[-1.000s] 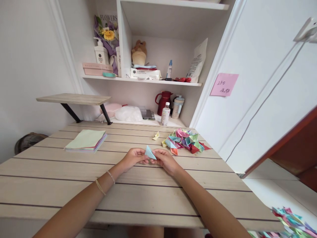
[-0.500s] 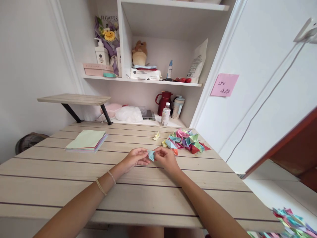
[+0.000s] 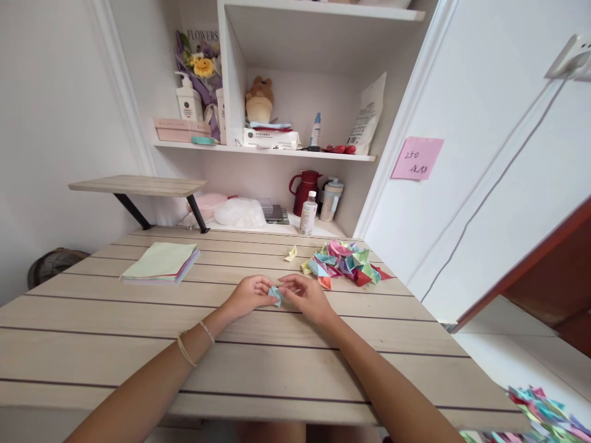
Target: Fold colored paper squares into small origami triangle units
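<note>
Blue paper piece [image 3: 276, 296]: small, folded, held between the two hands over the table [image 3: 277, 375]; position left of the heap of folded papers [image 3: 346, 261] and nearer the person. Heap taken as landmark for all places below

Grip: left hand [image 3: 250, 296] pinches the piece at its left side, thumb on the near edge, fingers curled behind. The piece sits right at the fingertips, well clear of the palm. Right hand [image 3: 308, 298] has thumb and forefinger at the opposite side — whether they clasp the paper or merely rest by it, I can't make out. Its other fingers are bent inward

Orientation: one corner points down toward the person, the body slanting slightly. Outline nearly as wide as long, so the long axis is uncertain at this size

Surroundings: yellow paper piece [image 3: 291, 253] alone, just left of the heap. Stack of paper sheets [image 3: 161, 261], pale green on top, flat and well to the left of the heap. Clear bottle [image 3: 308, 214] upright, behind the heap and a little left; red jug [image 3: 305, 192] farther back, beside a pale cup [image 3: 331, 200]. Pink note [image 3: 418, 158] on the wall, above and right of the heap. More folded papers [image 3: 549, 412] lie to the right of the heap, nearer the person — beyond the table edge
</note>
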### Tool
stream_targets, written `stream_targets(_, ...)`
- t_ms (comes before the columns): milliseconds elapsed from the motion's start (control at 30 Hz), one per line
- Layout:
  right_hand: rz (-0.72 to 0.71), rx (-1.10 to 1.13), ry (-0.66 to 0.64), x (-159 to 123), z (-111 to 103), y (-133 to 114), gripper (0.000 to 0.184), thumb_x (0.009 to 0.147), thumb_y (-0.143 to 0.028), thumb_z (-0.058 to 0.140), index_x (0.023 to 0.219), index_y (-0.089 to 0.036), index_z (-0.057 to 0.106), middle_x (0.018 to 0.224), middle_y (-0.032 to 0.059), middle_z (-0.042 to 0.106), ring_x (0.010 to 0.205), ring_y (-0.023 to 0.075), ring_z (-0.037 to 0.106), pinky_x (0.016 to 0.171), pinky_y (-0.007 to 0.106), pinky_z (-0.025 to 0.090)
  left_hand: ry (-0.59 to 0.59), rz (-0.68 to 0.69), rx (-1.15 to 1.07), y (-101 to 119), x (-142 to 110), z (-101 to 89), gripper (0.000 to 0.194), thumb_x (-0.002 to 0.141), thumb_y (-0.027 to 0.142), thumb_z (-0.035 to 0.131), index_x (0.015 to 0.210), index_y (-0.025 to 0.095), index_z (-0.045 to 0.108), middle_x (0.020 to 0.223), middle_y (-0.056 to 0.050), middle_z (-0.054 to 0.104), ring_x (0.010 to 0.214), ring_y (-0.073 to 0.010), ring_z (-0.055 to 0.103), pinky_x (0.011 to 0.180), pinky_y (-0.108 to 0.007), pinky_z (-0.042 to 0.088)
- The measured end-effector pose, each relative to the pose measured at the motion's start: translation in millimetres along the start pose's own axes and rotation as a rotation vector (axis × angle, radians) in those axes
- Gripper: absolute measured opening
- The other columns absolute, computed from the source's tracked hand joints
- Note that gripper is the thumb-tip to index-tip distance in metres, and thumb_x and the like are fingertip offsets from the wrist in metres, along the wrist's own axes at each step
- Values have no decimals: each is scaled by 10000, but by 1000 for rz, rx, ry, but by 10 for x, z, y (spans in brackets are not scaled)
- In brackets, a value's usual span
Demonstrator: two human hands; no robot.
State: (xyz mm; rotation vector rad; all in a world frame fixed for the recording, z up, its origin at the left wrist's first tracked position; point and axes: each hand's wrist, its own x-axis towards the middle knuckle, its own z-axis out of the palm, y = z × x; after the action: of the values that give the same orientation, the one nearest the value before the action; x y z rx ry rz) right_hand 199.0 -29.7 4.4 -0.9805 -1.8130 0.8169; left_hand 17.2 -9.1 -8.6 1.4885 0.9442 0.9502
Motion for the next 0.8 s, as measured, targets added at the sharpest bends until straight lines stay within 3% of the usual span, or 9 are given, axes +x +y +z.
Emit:
stream_targets(133,-26,-65,-42,6,7,1,241,709,-367,602,873,-204,668,805,51,663,707,168,589,607,265,451,5,80,81,15,-26,11,297,504,264,756,704,127,584,657,-41,639,612,-136,599,602,-253,469)
stream_targets(300,-67,-148,-22,6,-8,21,164,720,-323,593,808,-214,678,787,48,661,708,170,588,599,265,450,5,125,141,50,-50,31,237,549,307,723,690,136,639,655,-45,650,618,-149,591,596,-253,455)
stream_targets(533,-81,-275,-39,-2,-45,22,147,736,-276,572,831,-228,673,791,32,677,692,171,599,606,268,438,52,291,405,130,-56,22,188,625,339,668,716,176,694,712,-52,646,668,-159,562,609,-241,413)
stream_targets(800,-127,-453,-59,-14,-67,-50,147,748,-315,569,828,-247,672,842,32,676,766,185,587,645,275,390,51,367,530,167,-82,29,176,733,330,563,714,207,687,701,-41,635,661,-154,534,627,-244,391)
